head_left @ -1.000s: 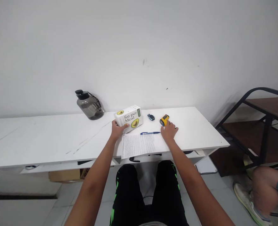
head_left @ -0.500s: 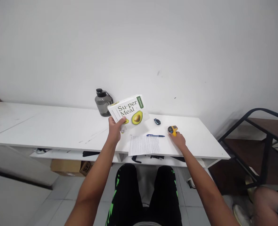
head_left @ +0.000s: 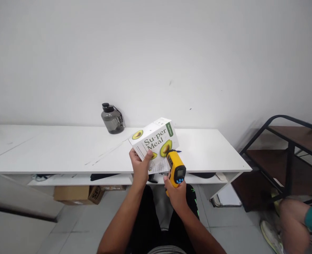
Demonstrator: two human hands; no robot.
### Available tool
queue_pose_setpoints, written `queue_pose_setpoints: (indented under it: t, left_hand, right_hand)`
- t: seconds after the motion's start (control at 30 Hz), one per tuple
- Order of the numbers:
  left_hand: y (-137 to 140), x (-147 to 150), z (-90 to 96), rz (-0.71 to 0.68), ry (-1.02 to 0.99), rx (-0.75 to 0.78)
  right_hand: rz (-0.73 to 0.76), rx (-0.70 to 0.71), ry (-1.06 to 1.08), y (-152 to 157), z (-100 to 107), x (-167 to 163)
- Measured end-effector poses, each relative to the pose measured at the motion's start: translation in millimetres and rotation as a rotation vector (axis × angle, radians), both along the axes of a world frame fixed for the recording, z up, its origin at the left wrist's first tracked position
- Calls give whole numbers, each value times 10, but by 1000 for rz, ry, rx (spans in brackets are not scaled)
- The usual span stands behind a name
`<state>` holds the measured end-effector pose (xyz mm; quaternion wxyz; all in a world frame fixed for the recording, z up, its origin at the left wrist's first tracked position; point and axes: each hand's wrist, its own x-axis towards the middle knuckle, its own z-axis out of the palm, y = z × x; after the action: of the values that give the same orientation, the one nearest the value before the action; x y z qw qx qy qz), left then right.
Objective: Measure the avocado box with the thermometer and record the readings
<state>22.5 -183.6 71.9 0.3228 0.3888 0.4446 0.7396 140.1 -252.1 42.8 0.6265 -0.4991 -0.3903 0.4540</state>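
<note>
My left hand (head_left: 140, 165) grips the lower left corner of a white box (head_left: 158, 132) printed "Su-per Meal" with avocado pictures. The box is tilted and held up over the front of the table. In my right hand (head_left: 177, 192) is a yellow and black infrared thermometer (head_left: 176, 167), its small screen facing me and its nose close to the box's lower right. Behind the box a printed sheet of paper (head_left: 161, 166) shows in part. Only the tip of a blue pen (head_left: 179, 151) is visible past the thermometer.
A grey jug with a black lid (head_left: 112, 120) stands against the wall on the white table (head_left: 66, 146). Below are a shelf and a cardboard box (head_left: 72, 194). To the right are a dark metal-framed rack (head_left: 289, 165) and another person's leg (head_left: 294, 222).
My right hand has lifted the thermometer off the table and brought it left, toward me, beside the box. My left hand has moved the box slightly right and down, tilting it more.
</note>
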Motion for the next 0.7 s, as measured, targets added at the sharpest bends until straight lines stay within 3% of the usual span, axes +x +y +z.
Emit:
queue_pose_setpoints:
  t: [0.2, 0.53, 0.7]
  left_hand:
    - [-238, 62, -198, 16, -31, 13]
    - [-225, -70, -267, -74, 8, 57]
    - [-243, -71, -279, -46, 38, 40]
  right_hand:
    - [46, -90, 49, -96, -54, 17]
    - [116, -85, 148, -171, 47, 43]
    - [171, -84, 203, -157, 32, 50]
